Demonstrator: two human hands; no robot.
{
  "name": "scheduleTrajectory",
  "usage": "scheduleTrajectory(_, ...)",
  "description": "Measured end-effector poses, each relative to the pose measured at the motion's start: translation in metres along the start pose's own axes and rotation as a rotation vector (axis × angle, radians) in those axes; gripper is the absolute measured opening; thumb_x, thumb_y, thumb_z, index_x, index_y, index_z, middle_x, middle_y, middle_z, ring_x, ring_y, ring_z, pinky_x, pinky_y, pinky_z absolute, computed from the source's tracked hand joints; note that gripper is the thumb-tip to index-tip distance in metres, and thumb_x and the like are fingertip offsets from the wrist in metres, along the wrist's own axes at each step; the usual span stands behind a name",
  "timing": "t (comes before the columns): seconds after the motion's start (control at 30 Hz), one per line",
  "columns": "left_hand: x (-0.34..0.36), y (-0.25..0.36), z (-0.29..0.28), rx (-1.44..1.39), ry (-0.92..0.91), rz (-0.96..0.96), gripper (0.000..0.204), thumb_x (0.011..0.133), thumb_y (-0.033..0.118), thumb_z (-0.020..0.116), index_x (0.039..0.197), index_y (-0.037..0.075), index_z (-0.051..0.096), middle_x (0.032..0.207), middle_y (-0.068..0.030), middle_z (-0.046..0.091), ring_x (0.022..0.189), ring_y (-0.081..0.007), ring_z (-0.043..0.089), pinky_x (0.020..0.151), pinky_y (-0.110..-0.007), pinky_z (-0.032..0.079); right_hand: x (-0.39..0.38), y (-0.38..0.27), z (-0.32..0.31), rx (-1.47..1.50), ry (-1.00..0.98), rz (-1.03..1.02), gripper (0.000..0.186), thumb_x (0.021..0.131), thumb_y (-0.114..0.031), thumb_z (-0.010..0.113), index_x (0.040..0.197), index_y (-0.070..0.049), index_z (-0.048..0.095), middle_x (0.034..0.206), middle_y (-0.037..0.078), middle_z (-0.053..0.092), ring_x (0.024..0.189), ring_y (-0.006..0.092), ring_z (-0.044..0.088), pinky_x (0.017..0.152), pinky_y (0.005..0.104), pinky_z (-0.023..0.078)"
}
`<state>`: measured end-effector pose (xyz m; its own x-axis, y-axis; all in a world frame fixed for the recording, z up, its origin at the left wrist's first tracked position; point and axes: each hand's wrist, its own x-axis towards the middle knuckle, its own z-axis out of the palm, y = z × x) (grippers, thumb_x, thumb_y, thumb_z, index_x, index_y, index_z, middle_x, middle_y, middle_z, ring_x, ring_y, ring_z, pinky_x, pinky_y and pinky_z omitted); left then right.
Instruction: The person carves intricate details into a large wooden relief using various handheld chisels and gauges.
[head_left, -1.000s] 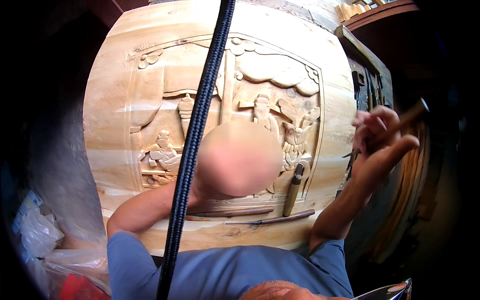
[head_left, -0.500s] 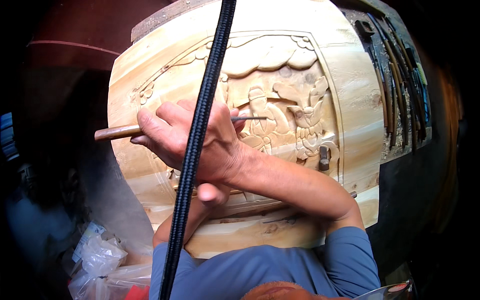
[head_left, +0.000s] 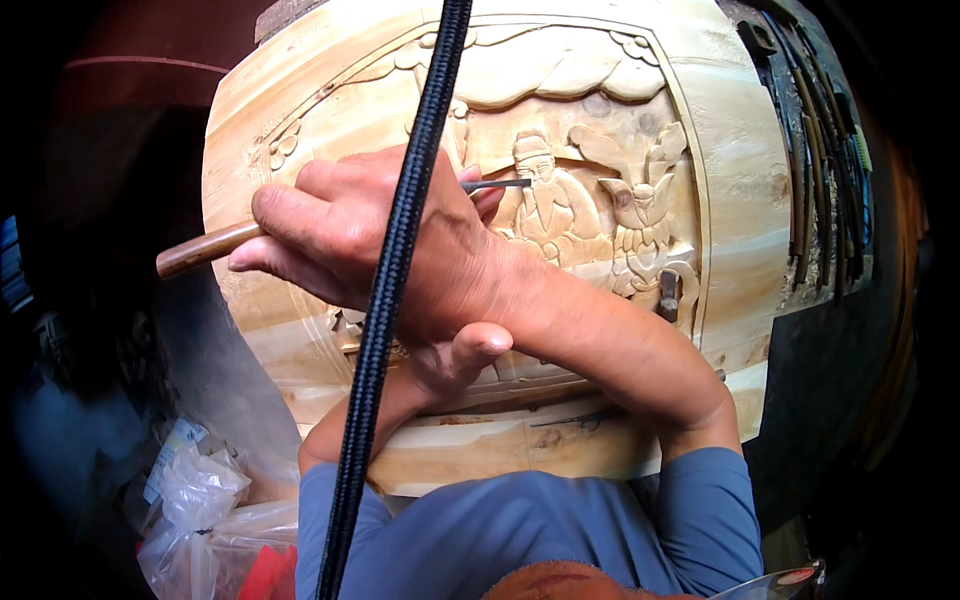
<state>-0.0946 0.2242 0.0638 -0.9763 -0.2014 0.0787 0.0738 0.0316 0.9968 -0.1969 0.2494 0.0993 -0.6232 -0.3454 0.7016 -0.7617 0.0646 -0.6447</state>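
The right hand (head_left: 370,240) lies on the carved wooden panel (head_left: 600,200), above the left hand (head_left: 455,355); spare chisels (head_left: 820,150) lie right, plastic bags (head_left: 200,510) lower left.

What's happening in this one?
A person is carving a relief into a large pale wood panel. The right hand, arm crossed over to the left, grips a wooden-handled chisel, whose metal tip lies against the carved figure near the panel's middle. The left hand sits under the right wrist, thumb up, resting on the panel. More carving tools lie along the right edge, and a black cord hangs across the view.
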Motion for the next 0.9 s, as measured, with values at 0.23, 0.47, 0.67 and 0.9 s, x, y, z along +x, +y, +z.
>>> scheduleTrajectory(0.23, 0.001, 0.002, 0.0, 0.013, -0.014, -0.015, 0.131, 0.087, 0.091, 0.064, 0.166, -0.006, 0.028, 0.154, -0.0252, 0.053, 0.136, -0.0317, 0.059, 0.116, -0.043, 0.046, 0.002, 0.007, -0.003, -0.005, -0.004, -0.014, 0.035, 0.095, -0.037, 0.082, 0.075, -0.011, 0.068, 0.066, 0.007, 0.067, 0.061, 0.0269, 0.075, 0.05, 0.0408, 0.057)
scheduleTrajectory(0.47, 0.001, 0.0, 0.001, 0.015, -0.03, -0.025, 0.138, 0.085, 0.096, 0.059, 0.169, -0.007, 0.023, 0.161, -0.0278, 0.048, 0.144, -0.0352, 0.057, 0.124, -0.046, 0.044, 0.001, 0.005, -0.001, -0.02, 0.023, 0.01, 0.038, 0.094, -0.042, 0.085, 0.079, -0.013, 0.066, 0.067, 0.005, 0.063, 0.06, 0.0279, 0.07, 0.052, 0.042, 0.053)
scheduleTrajectory(0.67, 0.005, 0.003, -0.001, 0.028, -0.053, -0.024, 0.144, 0.084, 0.101, 0.056, 0.171, -0.007, 0.018, 0.167, -0.03, 0.044, 0.151, -0.0381, 0.054, 0.131, -0.048, 0.041, 0.003, 0.007, 0.0, -0.036, 0.084, 0.006, 0.039, 0.094, -0.043, 0.086, 0.081, -0.014, 0.064, 0.064, 0.005, 0.061, 0.059, 0.0285, 0.068, 0.053, 0.0421, 0.052)
scheduleTrajectory(0.9, 0.003, -0.005, -0.001, -0.013, -0.046, 0.004, 0.145, 0.08, 0.098, 0.064, 0.168, -0.011, 0.022, 0.166, -0.0287, 0.046, 0.148, -0.0366, 0.058, 0.129, -0.05, 0.043, 0.006, 0.016, 0.004, -0.035, 0.165, 0.009, 0.041, 0.096, -0.048, 0.079, 0.08, -0.014, 0.062, 0.068, 0.006, 0.064, 0.061, 0.028, 0.071, 0.05, 0.0407, 0.052)
